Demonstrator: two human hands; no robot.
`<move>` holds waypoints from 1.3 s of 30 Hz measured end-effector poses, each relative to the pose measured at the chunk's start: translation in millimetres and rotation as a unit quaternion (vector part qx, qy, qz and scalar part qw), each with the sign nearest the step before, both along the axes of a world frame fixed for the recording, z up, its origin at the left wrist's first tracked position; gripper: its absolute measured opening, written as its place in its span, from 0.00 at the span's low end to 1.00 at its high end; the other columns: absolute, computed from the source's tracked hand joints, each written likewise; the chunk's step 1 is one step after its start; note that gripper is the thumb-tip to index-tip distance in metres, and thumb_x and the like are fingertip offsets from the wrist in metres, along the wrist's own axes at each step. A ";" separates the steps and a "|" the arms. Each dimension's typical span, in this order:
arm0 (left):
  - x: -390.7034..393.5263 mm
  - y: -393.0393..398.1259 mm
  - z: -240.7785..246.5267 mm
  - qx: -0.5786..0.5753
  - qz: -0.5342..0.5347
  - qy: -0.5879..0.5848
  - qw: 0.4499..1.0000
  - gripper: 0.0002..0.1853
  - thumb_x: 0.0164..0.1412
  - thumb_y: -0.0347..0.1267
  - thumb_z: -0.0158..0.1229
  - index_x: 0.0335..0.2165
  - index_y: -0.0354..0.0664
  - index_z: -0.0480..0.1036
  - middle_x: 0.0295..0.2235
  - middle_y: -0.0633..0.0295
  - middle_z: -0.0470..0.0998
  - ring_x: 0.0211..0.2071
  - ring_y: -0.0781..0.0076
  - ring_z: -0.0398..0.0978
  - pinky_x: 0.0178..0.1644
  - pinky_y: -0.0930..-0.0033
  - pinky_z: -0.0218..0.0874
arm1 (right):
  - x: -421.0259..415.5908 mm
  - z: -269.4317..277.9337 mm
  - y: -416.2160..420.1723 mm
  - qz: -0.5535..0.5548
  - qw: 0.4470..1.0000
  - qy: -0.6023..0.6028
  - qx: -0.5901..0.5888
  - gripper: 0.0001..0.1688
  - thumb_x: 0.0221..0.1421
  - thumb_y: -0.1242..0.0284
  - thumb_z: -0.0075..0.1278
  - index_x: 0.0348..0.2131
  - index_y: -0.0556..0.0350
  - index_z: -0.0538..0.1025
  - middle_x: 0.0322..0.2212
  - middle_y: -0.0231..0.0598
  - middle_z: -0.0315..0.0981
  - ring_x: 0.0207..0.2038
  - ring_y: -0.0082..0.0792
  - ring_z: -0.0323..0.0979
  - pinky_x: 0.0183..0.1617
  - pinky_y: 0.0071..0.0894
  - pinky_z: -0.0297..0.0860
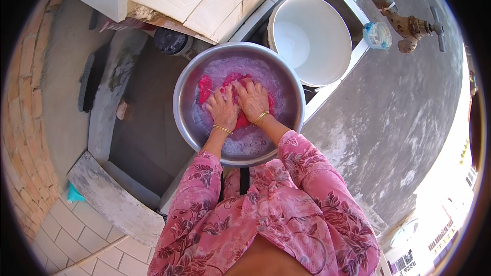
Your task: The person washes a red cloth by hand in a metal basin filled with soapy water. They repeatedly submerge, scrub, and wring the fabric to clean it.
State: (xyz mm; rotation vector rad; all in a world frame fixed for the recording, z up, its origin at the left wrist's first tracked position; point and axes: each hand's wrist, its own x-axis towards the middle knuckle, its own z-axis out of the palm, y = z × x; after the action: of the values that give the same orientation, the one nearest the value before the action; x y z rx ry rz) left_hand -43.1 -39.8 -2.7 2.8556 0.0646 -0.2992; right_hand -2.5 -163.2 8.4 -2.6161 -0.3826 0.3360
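Note:
A round steel basin (180, 101) holds soapy, pinkish water with white foam (245, 146). Bunched in the middle of it lies a wet red-pink cloth (242, 121), partly under the water. My left hand (223, 111) presses down on the cloth, its fingers bent and somewhat spread. Close beside it, my right hand (253, 100) bears on the same cloth with its fingers curled over. Foam and fabric hide the fingertips, so how firmly either hand grips cannot be seen. Gold-coloured bangles circle both wrists.
A white plastic bucket (326, 38) stands right behind the basin, inside a tiled edge (326, 94). Beyond it are a clear plastic tub (377, 35) and a rusty tap (416, 27). On the left, a concrete trough (144, 122) holds a dark-lidded container (170, 41).

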 end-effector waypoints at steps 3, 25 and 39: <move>24.8 15.1 -26.1 0.045 0.000 0.000 0.999 0.27 0.51 0.36 0.54 0.50 0.42 0.62 0.42 0.46 0.69 0.45 0.49 0.64 0.46 0.49 0.55 | 38.5 -16.6 8.4 0.015 0.997 0.071 -0.001 0.22 0.51 0.66 0.46 0.47 0.46 0.71 0.41 0.50 0.70 0.41 0.48 0.70 0.41 0.49 0.66; 24.7 15.8 -18.6 -0.016 0.038 0.091 0.995 0.38 0.50 0.35 0.54 0.59 0.49 0.50 0.57 0.42 0.50 0.57 0.39 0.47 0.56 0.37 0.42 | 13.6 -5.3 9.1 -0.015 1.000 0.013 -0.016 0.20 0.50 0.63 0.49 0.45 0.44 0.71 0.43 0.44 0.67 0.45 0.47 0.65 0.44 0.49 0.64; 32.5 37.8 37.0 -0.352 0.016 -0.095 0.931 0.11 0.41 0.33 0.61 0.26 0.42 0.69 0.46 0.58 0.69 0.51 0.54 0.59 0.54 0.56 0.50 | 25.9 22.9 -10.1 -0.101 0.936 -0.004 0.337 0.08 0.47 0.68 0.54 0.25 0.53 0.77 0.35 0.42 0.75 0.45 0.51 0.67 0.47 0.46 0.63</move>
State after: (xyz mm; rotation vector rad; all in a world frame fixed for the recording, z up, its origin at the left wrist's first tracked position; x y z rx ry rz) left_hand -10.5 -2.0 34.3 2.1488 -0.0301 -0.0188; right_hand 23.5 -173.3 31.3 -1.9568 -0.1801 0.0948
